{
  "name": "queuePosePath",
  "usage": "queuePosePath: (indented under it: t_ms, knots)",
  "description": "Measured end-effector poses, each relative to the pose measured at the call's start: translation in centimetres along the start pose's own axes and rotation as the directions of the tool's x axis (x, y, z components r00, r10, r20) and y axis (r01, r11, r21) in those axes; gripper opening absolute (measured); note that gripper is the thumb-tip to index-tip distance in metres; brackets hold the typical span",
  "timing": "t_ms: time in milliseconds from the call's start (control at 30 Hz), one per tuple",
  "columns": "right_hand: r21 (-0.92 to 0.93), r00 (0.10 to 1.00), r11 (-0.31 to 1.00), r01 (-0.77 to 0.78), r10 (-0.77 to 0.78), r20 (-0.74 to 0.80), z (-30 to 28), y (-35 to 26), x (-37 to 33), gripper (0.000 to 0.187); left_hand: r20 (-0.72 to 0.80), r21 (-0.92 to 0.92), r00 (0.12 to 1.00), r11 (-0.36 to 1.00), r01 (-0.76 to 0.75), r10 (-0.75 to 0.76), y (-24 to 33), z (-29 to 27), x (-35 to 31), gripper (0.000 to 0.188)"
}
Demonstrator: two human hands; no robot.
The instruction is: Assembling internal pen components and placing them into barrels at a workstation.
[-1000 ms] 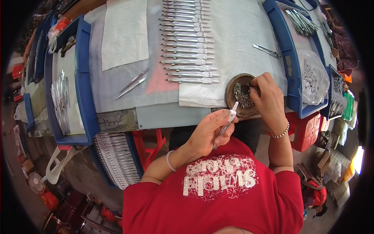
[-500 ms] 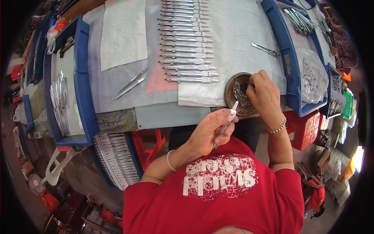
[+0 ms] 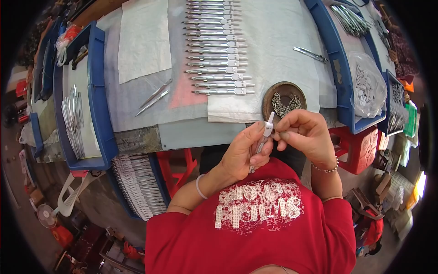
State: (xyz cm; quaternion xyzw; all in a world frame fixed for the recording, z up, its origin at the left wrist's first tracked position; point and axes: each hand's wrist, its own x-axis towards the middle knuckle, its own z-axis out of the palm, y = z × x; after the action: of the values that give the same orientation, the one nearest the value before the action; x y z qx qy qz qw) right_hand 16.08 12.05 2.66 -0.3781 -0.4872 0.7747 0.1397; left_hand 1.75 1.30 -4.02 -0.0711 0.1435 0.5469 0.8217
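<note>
My left hand is closed round a silver drawing compass, its pale head and handle pointing up and away from me. My right hand is beside that head, thumb and fingers pinched together. Whatever lies between those fingertips is too small to make out. Just beyond my hands, a round brown bowl holds a heap of small metal screws. A long row of similar compasses lies side by side on the covered table, handles to the right.
Two loose metal legs lie left of the row, and a compass-like piece lies to the right. Blue trays with metal parts flank the table. The right tray holds a plastic bag. A crate of compasses is below left.
My right hand has come out of the bowl and moved down and left to the compass head. My left hand still holds the compass, shifted slightly.
</note>
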Motion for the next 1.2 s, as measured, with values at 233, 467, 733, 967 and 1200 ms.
queuePosePath:
  t_ms: [233, 467, 733, 967, 1200]
  knots:
    - [-0.006, 1.0, 1.0, 0.026, -0.026, 0.005, 0.9, 0.0, 0.1, 0.01, -0.027, 0.092, 0.999, 0.996, -0.017, 0.019, -0.2, 0.6, 0.0, 0.033]
    - [-0.193, 0.979, 0.967, 0.169, -0.187, -0.084, 1.5, 0.8, -0.6, 0.012, -0.064, 0.148, 0.997, 0.988, -0.043, 0.053, -0.4, 0.8, 0.0, 0.026]
    - [-0.454, 0.969, 0.873, 0.181, -0.238, -0.071, 1.4, 1.0, -0.2, 0.024, -0.122, 0.222, 0.99, 0.974, -0.039, 0.067, -0.6, 0.7, 0.0, 0.02]
    - [0.022, 0.987, 0.999, -0.047, 0.043, 0.157, -1.2, 2.1, 1.5, 0.031, -0.02, 0.022, 0.997, 0.996, 0.081, -0.08, -0.9, 0.2, -0.2, 0.022]
    - [0.61, 0.991, 0.781, 0.13, -0.088, -0.099, 0.4, 1.6, 3.0, 0.02, 0.06, -0.016, 0.99, 0.992, 0.127, -0.126, -1.0, 0.1, -0.2, 0.029]
